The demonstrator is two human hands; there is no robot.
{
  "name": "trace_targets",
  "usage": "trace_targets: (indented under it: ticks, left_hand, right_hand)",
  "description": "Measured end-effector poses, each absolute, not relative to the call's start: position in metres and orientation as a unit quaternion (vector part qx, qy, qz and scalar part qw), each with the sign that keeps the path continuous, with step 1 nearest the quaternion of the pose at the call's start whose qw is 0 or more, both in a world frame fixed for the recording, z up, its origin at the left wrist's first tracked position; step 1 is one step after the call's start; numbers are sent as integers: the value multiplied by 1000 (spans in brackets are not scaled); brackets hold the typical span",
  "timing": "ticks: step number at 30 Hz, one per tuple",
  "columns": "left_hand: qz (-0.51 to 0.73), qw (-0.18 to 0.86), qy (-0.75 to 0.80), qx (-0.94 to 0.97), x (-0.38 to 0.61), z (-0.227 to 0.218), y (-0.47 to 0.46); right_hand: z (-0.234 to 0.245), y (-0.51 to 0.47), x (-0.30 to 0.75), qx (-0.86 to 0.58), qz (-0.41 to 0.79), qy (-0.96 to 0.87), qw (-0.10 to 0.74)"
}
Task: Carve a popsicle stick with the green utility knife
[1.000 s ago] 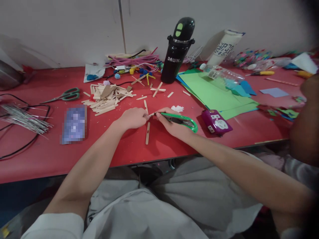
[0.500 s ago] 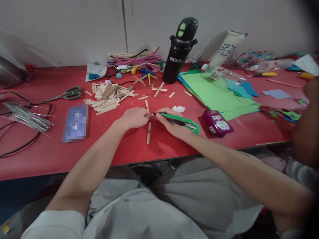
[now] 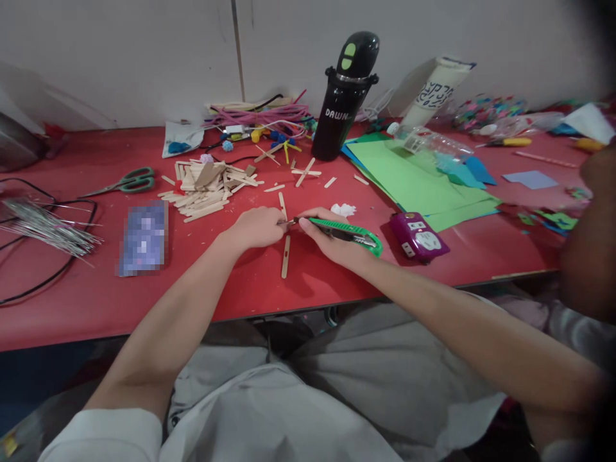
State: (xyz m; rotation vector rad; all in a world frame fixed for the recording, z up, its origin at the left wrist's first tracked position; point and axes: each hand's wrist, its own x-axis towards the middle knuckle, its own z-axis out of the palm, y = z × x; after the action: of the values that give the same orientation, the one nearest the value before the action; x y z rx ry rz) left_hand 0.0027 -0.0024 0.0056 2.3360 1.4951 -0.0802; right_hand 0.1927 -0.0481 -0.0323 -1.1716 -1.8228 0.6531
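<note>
My right hand [image 3: 334, 242] is closed around a green box cutter [image 3: 359, 235], its blade end pointing left at my left fingertips. My left hand [image 3: 260, 227] is closed with its fingers curled down on a wooden craft stick [image 3: 282, 203] on the table, whose far end shows beyond the knuckles. The held part is hidden under the fingers. Just in front of both hands lies a craft stick [image 3: 285, 260] with a small dark slot in it. Whether these are one stick or two, I cannot tell.
A pile of craft sticks [image 3: 205, 189], scissors [image 3: 129, 182] and metal wires [image 3: 52, 228] lie left on the red table [image 3: 192, 301]. Behind stands a black bottle [image 3: 339, 119]. Rightward are green paper sheets [image 3: 399, 173], a purple socket block [image 3: 418, 237] and another person's arm [image 3: 590, 250].
Both hands keep nearly the same position and grip. The box cutter's blade end stays at my left fingertips, and the whole view has shifted slightly.
</note>
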Motion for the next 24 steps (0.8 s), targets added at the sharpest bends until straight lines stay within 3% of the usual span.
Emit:
trace_targets:
  ticks: [12,24]
  left_hand:
    - [-27,185,528,828,2,7,-3]
    - [-23,179,532,827,2,4,-2]
  right_hand:
    - [-36,-45,199,-459,230,-771,376]
    - [-37,-47,194,-462,231,-746,421]
